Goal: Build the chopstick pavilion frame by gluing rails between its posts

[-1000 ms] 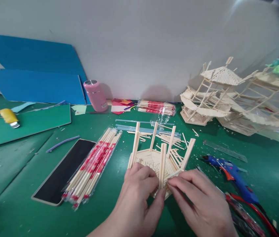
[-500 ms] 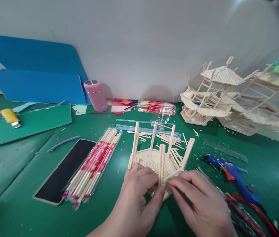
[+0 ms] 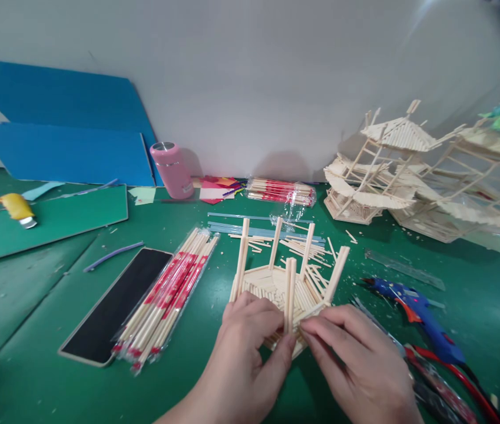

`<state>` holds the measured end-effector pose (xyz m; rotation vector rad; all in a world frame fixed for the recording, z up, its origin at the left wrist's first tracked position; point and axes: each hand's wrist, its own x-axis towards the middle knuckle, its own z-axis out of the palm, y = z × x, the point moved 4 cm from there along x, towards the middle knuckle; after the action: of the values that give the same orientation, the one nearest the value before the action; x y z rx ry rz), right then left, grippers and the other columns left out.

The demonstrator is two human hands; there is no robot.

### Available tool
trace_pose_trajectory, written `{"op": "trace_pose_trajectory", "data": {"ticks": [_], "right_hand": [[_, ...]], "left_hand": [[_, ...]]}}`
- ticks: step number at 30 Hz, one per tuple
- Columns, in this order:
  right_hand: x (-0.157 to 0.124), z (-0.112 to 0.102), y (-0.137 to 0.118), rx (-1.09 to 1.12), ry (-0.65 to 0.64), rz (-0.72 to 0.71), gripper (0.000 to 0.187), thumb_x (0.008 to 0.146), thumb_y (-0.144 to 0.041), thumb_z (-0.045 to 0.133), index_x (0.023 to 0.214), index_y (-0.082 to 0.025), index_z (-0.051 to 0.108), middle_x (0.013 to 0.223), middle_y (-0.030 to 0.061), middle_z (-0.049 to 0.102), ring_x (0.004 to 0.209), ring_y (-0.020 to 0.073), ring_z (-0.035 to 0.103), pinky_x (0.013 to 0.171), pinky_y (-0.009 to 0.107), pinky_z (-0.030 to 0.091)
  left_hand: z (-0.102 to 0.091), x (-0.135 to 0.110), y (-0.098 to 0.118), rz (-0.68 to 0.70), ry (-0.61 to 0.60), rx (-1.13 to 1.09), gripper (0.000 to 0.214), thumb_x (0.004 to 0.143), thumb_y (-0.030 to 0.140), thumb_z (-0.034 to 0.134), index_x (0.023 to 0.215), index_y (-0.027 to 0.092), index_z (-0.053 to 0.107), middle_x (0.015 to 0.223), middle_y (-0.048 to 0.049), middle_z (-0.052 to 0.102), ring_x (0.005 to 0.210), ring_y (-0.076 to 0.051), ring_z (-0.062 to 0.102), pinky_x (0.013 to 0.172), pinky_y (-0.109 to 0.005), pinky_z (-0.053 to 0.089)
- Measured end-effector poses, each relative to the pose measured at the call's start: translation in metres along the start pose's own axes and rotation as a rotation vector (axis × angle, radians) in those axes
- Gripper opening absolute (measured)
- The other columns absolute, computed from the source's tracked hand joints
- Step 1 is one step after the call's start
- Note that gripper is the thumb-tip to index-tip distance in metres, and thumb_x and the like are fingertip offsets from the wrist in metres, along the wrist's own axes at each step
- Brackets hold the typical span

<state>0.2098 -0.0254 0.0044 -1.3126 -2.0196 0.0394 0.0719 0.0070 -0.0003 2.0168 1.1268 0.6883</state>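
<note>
A polygonal base made of wooden sticks (image 3: 264,281) rests on the green table, with several paired-stick posts rising from its corners. My left hand (image 3: 252,341) pinches the foot of the nearest post (image 3: 290,288) between thumb and fingers. Just to the right, my right hand (image 3: 356,353) is closed, its thumb and fingertips pressed together at the front rim of the base, close to that post. Whatever sits between those right fingertips is hidden. Loose short sticks (image 3: 305,250) lie behind the base.
Packed chopsticks (image 3: 174,288) overlap a black phone-like slab (image 3: 115,306) at left. A blue glue gun (image 3: 417,309) and red-handled pliers (image 3: 453,377) lie at right. Behind are a pink flask (image 3: 172,171), stick-built pagoda models (image 3: 377,171), blue boards (image 3: 64,153) and a yellow cutter (image 3: 15,209).
</note>
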Motion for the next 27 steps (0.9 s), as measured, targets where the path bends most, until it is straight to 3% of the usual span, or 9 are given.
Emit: {"op": "trace_pose_trajectory", "data": {"ticks": [27], "right_hand": [[-0.0018,0.0036,0.0037,0.079,-0.014,0.025,0.008,0.081,-0.015,0.057,0.084,-0.021,0.062,0.074,0.0007,0.060,0.065,0.0102,0.057,0.058,0.021,0.044]], "left_hand": [[0.0006,0.0003,-0.0012,-0.004,0.015,0.001,0.024,0.081,0.016,0.048,0.058,0.018,0.045,0.063,-0.0003,0.053,0.068,-0.017,0.048,0.065,-0.031,0.038]]}}
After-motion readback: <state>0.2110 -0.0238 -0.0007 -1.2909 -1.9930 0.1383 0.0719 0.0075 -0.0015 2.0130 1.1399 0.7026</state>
